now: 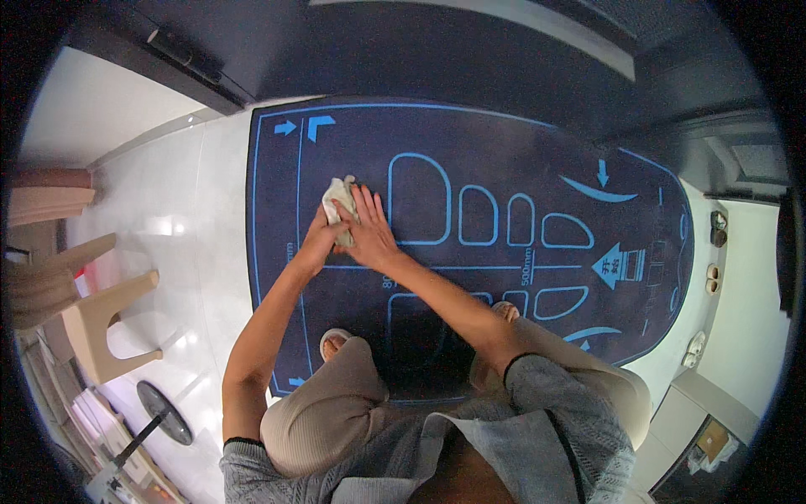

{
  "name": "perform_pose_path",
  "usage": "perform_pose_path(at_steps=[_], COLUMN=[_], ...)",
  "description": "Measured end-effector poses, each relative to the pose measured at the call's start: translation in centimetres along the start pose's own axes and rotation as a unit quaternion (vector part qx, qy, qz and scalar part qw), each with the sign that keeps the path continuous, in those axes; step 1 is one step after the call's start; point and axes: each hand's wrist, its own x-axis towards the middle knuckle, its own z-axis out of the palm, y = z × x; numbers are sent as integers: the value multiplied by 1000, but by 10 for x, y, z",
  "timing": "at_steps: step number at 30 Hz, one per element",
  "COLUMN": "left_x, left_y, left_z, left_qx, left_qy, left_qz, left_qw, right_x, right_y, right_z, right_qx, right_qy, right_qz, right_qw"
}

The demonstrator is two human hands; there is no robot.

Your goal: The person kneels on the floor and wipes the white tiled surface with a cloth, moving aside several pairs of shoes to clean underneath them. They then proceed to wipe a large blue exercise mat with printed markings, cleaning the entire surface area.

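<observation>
A crumpled whitish cloth [338, 195] lies on the dark blue mat [353, 155], left of the mat's middle. My left hand [317, 241] grips the cloth from its left and near side, its fingers partly hidden. Right beside it, my right hand [369, 235] lies flat with its fingers stretched out, along the right side of the cloth. The thumbs meet over the cloth. Light blue outlines, arrows and lettering cover the mat, which has a rounded right end.
My slippered feet stand on the mat's near part. A beige plastic stool [96, 328] stands to the left, near a round black stand base [164, 412]. Several shoes [714, 277] line the right wall. A dark panel [403, 55] rises beyond the mat's far edge.
</observation>
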Motion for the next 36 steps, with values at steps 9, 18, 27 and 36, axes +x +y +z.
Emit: perform_pose_path(at_steps=[9, 18, 27, 36], left_x=[-80, -187, -112, -111], left_y=[2, -97, -38, 91], left_z=[-76, -111, -46, -43], left_qx=[315, -13, 53, 419], left_qy=[156, 225, 117, 26], left_qz=[63, -135, -27, 77], left_qw=[934, 965, 991, 904], right_x=[-38, -82, -6, -197], right_y=[238, 374, 216, 360], right_z=[-138, -277, -145, -340], right_qx=[-261, -408, -129, -202], right_qy=[182, 368, 39, -103], right_qz=[78, 259, -47, 196], right_qw=[945, 794, 990, 954])
